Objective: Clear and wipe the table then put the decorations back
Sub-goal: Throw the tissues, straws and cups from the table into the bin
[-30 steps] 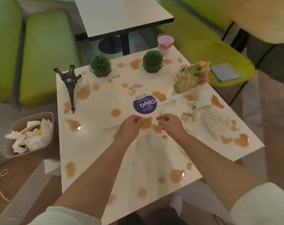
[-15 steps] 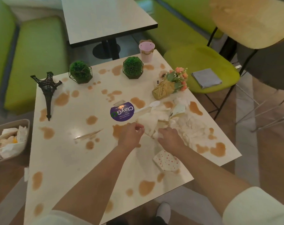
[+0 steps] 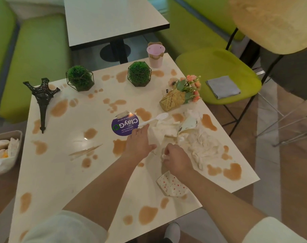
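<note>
Altogether, two caged plants, one tower model are counted on the brown-stained surface; left hand fingers released, right hand fingers clenched on crumpled tissue.

White table, brown spills all over. Crumpled tissues just right of right hand; white spoon beyond left hand. Eiffel model upright, far left.

From my remote seat: on the table, a tower model stands at far left, two potted plants behind the round sticker, a cup at the far edge, a bouquet right, crumpled napkins before it. A bin sits left of the table, a folded cloth on the chair right.
</note>
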